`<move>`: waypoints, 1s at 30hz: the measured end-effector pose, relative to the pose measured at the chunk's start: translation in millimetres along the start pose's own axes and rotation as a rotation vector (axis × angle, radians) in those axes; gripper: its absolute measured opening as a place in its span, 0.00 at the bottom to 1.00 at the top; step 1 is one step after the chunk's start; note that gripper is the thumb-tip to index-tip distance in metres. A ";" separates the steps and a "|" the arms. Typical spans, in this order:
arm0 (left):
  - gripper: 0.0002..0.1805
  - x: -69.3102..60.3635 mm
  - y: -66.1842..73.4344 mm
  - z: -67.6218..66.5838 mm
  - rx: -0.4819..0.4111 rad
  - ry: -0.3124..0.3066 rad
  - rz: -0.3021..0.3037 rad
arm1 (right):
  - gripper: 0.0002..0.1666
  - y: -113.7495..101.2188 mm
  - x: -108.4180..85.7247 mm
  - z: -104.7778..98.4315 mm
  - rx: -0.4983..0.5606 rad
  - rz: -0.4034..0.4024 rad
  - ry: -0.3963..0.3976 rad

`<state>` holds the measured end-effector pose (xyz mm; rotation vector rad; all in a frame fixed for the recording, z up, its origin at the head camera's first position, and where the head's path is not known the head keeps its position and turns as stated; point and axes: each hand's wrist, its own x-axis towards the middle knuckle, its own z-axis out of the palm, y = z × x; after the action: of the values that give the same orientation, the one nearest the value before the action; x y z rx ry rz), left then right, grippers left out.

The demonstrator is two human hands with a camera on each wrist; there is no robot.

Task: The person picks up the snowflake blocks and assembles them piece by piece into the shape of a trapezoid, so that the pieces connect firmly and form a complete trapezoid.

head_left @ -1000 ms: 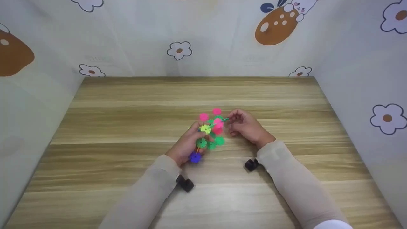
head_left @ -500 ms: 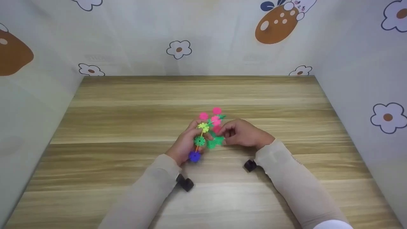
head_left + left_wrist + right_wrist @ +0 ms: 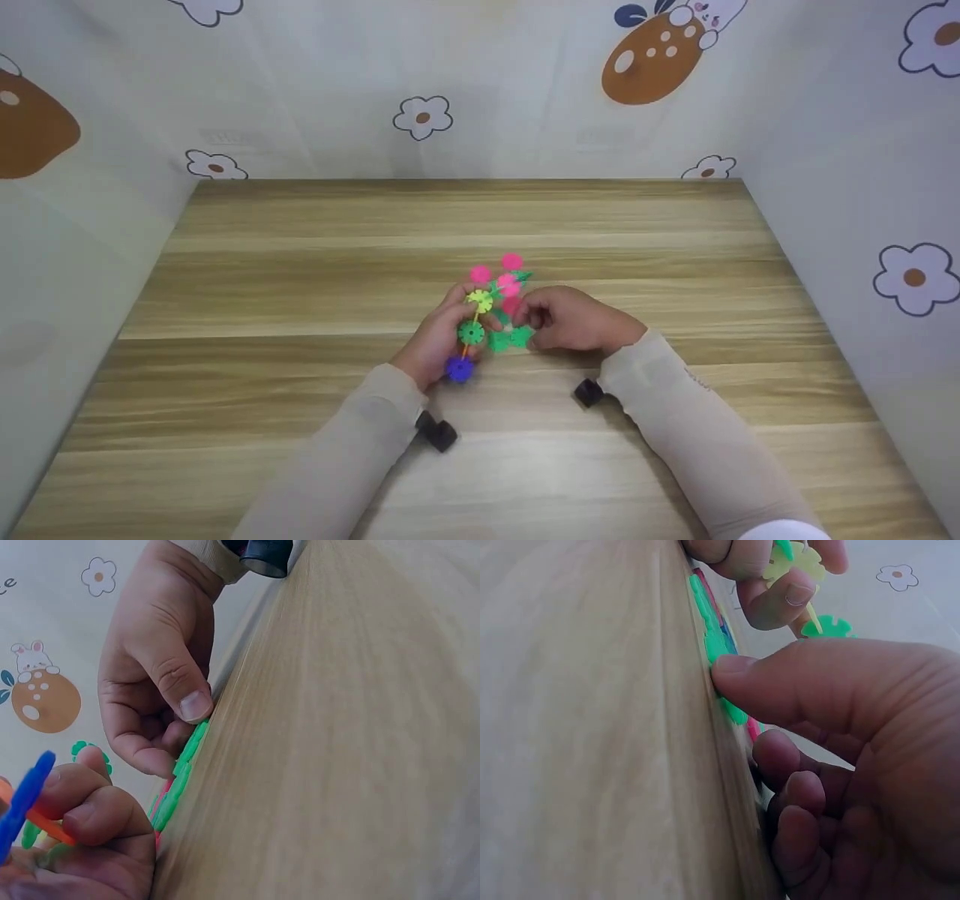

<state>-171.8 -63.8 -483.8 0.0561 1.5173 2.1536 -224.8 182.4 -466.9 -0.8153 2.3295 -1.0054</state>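
My left hand [image 3: 439, 334] holds a chain of notched plastic building discs. A yellow disc [image 3: 480, 301], a green disc [image 3: 471, 332] and a blue disc [image 3: 460, 369] show on it, with orange disc edges [image 3: 45, 823] between. Fingers hide part of the chain, and green and pink pieces [image 3: 508, 284] extend beyond it. Right of that hand, loose green discs [image 3: 500, 341] lie on the table. My right hand [image 3: 574, 319] is low beside them with curled fingers. Its thumb touches a green disc [image 3: 718, 645]; whether a finger pinches it from the other side is hidden.
Pink discs [image 3: 511, 262] lie behind the hands on the wood-grain table [image 3: 300, 285]. A patterned cloth wall [image 3: 322, 90] rises at the table's back and sides. Black wrist cameras [image 3: 442, 435] hang at both cuffs.
My right hand has come from the green piece at the chain's far end down toward me, to the loose green discs. One green disc has shifted slightly. The left hand barely moves.
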 end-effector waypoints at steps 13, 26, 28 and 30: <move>0.21 2.0 -0.4 -1.0 0.013 -0.018 -0.013 | 0.10 18.5 4.1 -4.5 0.436 0.079 0.202; 0.15 2.5 0.2 -0.2 0.055 -0.008 -0.005 | 0.12 22.7 5.5 -7.0 0.909 0.170 0.450; 0.13 2.6 -0.3 -0.6 0.065 -0.008 -0.001 | 0.13 22.7 5.1 -6.9 0.916 0.163 0.447; 0.14 2.5 -0.8 -1.0 0.070 -0.012 0.002 | 0.15 22.2 4.7 -6.7 0.920 0.157 0.446</move>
<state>-174.0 -63.4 -485.5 0.0945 1.5862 2.0978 -239.7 194.7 -480.5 -0.0360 1.8339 -2.0818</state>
